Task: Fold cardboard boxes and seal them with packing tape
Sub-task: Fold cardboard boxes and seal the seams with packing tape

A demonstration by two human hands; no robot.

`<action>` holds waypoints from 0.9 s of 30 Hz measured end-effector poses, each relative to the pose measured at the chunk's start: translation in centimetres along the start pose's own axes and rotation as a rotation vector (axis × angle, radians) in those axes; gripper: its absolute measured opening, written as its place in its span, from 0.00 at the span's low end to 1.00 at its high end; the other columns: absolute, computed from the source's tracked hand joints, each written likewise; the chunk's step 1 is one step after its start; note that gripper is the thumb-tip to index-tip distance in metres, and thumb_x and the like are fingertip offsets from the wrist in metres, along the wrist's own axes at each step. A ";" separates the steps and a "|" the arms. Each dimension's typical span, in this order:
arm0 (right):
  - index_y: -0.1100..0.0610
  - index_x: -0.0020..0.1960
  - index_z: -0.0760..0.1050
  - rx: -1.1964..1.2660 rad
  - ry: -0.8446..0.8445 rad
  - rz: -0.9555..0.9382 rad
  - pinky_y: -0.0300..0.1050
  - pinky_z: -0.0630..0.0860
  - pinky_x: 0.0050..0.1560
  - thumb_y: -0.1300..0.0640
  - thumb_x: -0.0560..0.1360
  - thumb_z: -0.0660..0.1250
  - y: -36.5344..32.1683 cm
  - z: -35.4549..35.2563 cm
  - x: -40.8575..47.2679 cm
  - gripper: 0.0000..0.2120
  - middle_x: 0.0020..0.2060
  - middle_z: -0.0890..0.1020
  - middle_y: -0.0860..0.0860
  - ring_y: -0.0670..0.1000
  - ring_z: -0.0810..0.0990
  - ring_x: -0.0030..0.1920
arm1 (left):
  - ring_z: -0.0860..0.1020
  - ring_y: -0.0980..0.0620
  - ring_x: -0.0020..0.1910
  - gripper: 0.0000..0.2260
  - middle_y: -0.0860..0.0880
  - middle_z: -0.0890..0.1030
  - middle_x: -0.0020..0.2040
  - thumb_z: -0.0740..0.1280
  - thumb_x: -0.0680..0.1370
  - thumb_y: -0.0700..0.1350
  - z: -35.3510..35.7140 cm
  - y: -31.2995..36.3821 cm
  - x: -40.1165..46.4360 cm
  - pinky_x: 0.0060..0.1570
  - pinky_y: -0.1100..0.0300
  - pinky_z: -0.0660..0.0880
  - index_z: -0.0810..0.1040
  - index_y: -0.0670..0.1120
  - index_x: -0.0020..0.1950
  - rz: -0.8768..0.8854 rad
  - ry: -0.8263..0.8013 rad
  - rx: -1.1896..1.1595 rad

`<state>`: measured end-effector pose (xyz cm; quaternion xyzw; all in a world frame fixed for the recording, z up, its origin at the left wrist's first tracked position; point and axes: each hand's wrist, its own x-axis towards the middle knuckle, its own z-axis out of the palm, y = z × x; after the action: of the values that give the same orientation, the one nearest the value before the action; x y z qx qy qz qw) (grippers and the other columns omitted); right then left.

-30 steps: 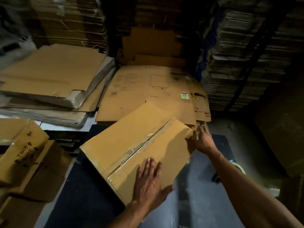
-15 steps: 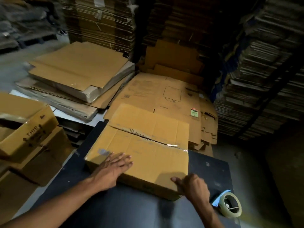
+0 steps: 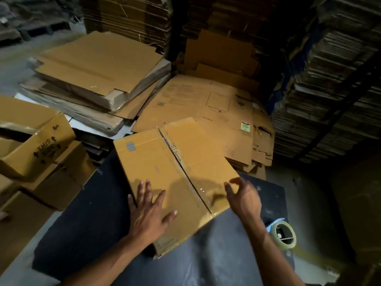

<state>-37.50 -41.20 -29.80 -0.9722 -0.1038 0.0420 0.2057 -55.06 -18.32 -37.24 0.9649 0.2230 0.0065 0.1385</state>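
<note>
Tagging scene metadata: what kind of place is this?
Probably a carton warehouse or packing area. Tall stacks of flattened cardboard line the back, loose flat sheets pile up nearby, and a closed box sits on a dark worktable beside a roll of packing tape.

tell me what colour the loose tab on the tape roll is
Light blue, seen in the head view, on the tape roll beside the right forearm.

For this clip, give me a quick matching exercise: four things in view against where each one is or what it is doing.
1. left hand
2. right hand
3. clear packing tape roll
4. brown folded cardboard box

A. lies across the dark table's far end
B. stands on the table by the right forearm
C. fingers spread, flat on the box top
D. open, at the box's right edge

Pairs: 1-C, 2-D, 3-B, 4-A
</note>
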 end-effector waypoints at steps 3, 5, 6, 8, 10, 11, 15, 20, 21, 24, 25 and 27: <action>0.47 0.77 0.64 0.031 -0.151 0.083 0.65 0.70 0.70 0.33 0.78 0.65 3.5 -0.1 5.7 0.34 0.75 0.69 0.57 0.63 0.67 0.74 | 0.30 0.36 0.80 0.55 0.34 0.34 0.81 0.43 0.66 0.86 1.6 2.1 -2.8 0.74 0.28 0.47 0.56 0.55 0.84 -0.061 -0.102 -0.083; 0.48 0.80 0.59 0.121 -0.268 0.134 0.66 0.72 0.69 0.29 0.73 0.68 5.8 1.0 7.1 0.44 0.73 0.72 0.58 0.63 0.72 0.72 | 0.34 0.34 0.81 0.63 0.33 0.37 0.81 0.48 0.57 0.90 1.6 3.2 -3.7 0.73 0.25 0.45 0.55 0.54 0.84 -0.018 -0.108 -0.070; 0.48 0.79 0.61 0.194 -0.297 0.162 0.64 0.76 0.66 0.27 0.69 0.70 6.4 1.4 6.8 0.46 0.68 0.77 0.57 0.60 0.77 0.67 | 0.39 0.32 0.81 0.65 0.33 0.42 0.82 0.51 0.55 0.90 1.5 3.5 -3.9 0.72 0.23 0.44 0.58 0.53 0.83 0.018 -0.116 -0.012; 0.50 0.74 0.69 0.305 -0.280 0.229 0.59 0.82 0.58 0.29 0.67 0.74 6.6 2.0 4.8 0.42 0.52 0.84 0.51 0.53 0.84 0.54 | 0.41 0.32 0.82 0.64 0.33 0.45 0.83 0.58 0.54 0.88 1.4 3.4 -3.8 0.71 0.23 0.41 0.57 0.53 0.84 0.054 -0.140 0.110; 0.53 0.70 0.74 0.329 -0.232 0.236 0.54 0.82 0.54 0.38 0.72 0.76 6.3 2.0 2.1 0.33 0.44 0.82 0.47 0.53 0.84 0.49 | 0.34 0.34 0.81 0.65 0.35 0.35 0.82 0.64 0.56 0.83 1.4 2.1 -3.1 0.72 0.24 0.41 0.44 0.55 0.85 0.075 -0.165 0.171; 0.53 0.68 0.75 0.308 -0.202 0.241 0.53 0.80 0.52 0.39 0.72 0.77 6.7 2.1 0.5 0.30 0.44 0.82 0.49 0.56 0.84 0.50 | 0.33 0.37 0.81 0.65 0.36 0.32 0.81 0.64 0.58 0.83 1.4 1.3 -2.9 0.73 0.25 0.42 0.37 0.56 0.84 0.098 -0.175 0.175; 0.49 0.60 0.77 0.306 -0.088 0.318 0.54 0.80 0.48 0.28 0.67 0.73 8.8 2.4 -6.2 0.31 0.41 0.86 0.48 0.57 0.84 0.48 | 0.37 0.46 0.83 0.68 0.48 0.34 0.83 0.56 0.54 0.89 0.4 -1.3 -2.8 0.78 0.33 0.49 0.36 0.56 0.83 0.180 -0.185 0.052; 0.45 0.66 0.75 0.286 0.002 0.344 0.54 0.81 0.45 0.27 0.70 0.68 9.5 3.1 -9.3 0.32 0.41 0.85 0.48 0.55 0.84 0.46 | 0.47 0.43 0.83 0.58 0.44 0.49 0.84 0.49 0.64 0.88 0.5 0.0 -1.0 0.74 0.26 0.39 0.51 0.52 0.84 0.274 -0.115 0.172; 0.45 0.67 0.74 0.294 -0.004 0.353 0.54 0.81 0.46 0.26 0.69 0.68 9.3 2.9 -9.3 0.33 0.42 0.85 0.47 0.54 0.85 0.47 | 0.48 0.42 0.83 0.56 0.43 0.50 0.84 0.48 0.66 0.87 0.6 0.8 -1.1 0.74 0.26 0.38 0.53 0.51 0.84 0.288 -0.111 0.165; 0.47 0.72 0.72 0.310 -0.049 0.358 0.56 0.81 0.52 0.28 0.72 0.69 9.7 2.6 -9.1 0.35 0.48 0.85 0.50 0.55 0.84 0.52 | 0.49 0.44 0.84 0.49 0.42 0.53 0.84 0.47 0.72 0.83 1.2 4.3 -1.1 0.75 0.29 0.40 0.60 0.52 0.83 0.414 -0.089 0.103; 0.48 0.74 0.71 0.324 -0.054 0.354 0.55 0.80 0.54 0.28 0.74 0.68 10.2 2.5 -9.3 0.36 0.49 0.85 0.50 0.55 0.83 0.53 | 0.49 0.44 0.84 0.47 0.43 0.54 0.84 0.47 0.73 0.82 1.5 5.9 -1.0 0.76 0.31 0.42 0.61 0.52 0.83 0.469 -0.089 0.090; 0.50 0.69 0.76 0.352 -0.014 0.327 0.51 0.79 0.52 0.25 0.75 0.60 11.4 1.9 -9.9 0.35 0.49 0.85 0.48 0.52 0.83 0.52 | 0.49 0.45 0.84 0.44 0.44 0.53 0.84 0.45 0.76 0.79 2.0 9.3 -0.8 0.79 0.34 0.47 0.62 0.52 0.83 0.556 -0.079 0.052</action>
<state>-45.24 -52.83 -35.78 -0.9250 0.0623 0.0991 0.3615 -51.66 -27.21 -36.60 0.9917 -0.0560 0.0009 0.1153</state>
